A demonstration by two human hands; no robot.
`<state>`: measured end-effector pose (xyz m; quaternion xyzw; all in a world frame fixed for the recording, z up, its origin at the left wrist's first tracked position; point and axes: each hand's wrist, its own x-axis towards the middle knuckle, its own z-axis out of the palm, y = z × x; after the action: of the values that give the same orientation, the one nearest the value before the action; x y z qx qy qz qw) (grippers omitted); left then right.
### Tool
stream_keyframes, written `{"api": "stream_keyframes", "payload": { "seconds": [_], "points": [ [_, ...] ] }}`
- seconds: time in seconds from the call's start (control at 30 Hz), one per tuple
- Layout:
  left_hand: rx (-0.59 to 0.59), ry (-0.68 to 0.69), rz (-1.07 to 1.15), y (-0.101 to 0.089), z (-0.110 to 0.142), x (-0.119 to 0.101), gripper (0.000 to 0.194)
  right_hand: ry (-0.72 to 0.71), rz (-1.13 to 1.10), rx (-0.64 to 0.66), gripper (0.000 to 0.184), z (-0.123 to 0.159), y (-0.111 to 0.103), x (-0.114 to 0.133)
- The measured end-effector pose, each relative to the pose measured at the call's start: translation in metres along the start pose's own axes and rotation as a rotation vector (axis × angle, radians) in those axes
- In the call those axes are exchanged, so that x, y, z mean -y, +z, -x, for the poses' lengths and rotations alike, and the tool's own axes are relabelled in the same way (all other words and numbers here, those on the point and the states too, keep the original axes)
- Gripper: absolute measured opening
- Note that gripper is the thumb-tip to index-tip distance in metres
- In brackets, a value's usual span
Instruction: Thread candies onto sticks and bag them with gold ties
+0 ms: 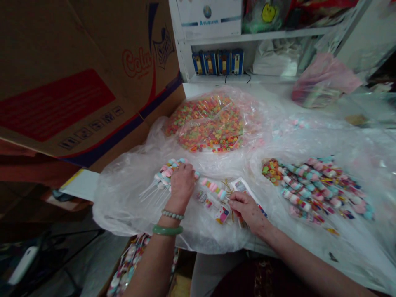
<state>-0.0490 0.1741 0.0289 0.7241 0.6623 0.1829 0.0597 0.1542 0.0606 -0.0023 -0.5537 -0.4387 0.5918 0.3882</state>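
Observation:
My left hand [183, 181] is curled over the right side of a small pile of marshmallow skewers [167, 172], fingers closed on one, fingertips partly hidden. Their white sticks [156, 194] point toward the lower left. Between my hands lies a skewer of pink, yellow and blue sweets [213, 187], above a printed clear wrapper [215, 208]. My right hand [246, 208] pinches thin gold twist ties [228, 186], whose ends stick out above and below the fingers. Behind that hand is another printed wrapper [243, 185].
A big clear bag of colourful ring sweets [213, 123] lies at the back. Wrapped marshmallow skewers [318, 185] are heaped at right beside loose sweets [272, 171]. A cardboard box [93, 82] stands at left. Plastic sheeting [123, 177] covers the table; a shelf [216, 41] stands behind.

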Motion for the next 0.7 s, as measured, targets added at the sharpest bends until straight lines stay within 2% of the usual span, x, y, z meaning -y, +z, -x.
{"api": "stream_keyframes", "payload": {
  "seconds": [0.07,0.13,0.2,0.27,0.43,0.57,0.7],
  "points": [
    [-0.039,-0.126,0.247,-0.003,0.013,-0.005,0.014,-0.045,0.006,0.008,0.017,0.004,0.002,0.005],
    [-0.025,-0.308,0.71,-0.004,0.031,-0.014,0.015,-0.095,0.061,0.005,0.017,0.007,0.004,0.01],
    [0.016,-0.461,1.17,-0.004,0.049,-0.023,0.025,-0.146,0.14,-0.006,0.017,0.01,0.006,0.012],
    [0.004,-0.544,1.429,-0.004,0.064,-0.03,0.033,-0.188,0.212,-0.028,0.016,0.012,0.007,0.012],
    [-0.095,-0.588,1.662,-0.011,0.084,-0.035,0.029,-0.26,0.391,-0.04,0.02,0.02,0.007,0.01],
    [-0.169,-0.605,1.652,-0.015,0.092,-0.032,0.03,-0.348,0.532,-0.013,0.022,0.031,0.009,0.009],
    [-0.228,-0.606,1.621,-0.015,0.1,-0.029,0.032,-0.349,0.581,-0.019,0.021,0.039,0.015,0.009]
  ]
}}
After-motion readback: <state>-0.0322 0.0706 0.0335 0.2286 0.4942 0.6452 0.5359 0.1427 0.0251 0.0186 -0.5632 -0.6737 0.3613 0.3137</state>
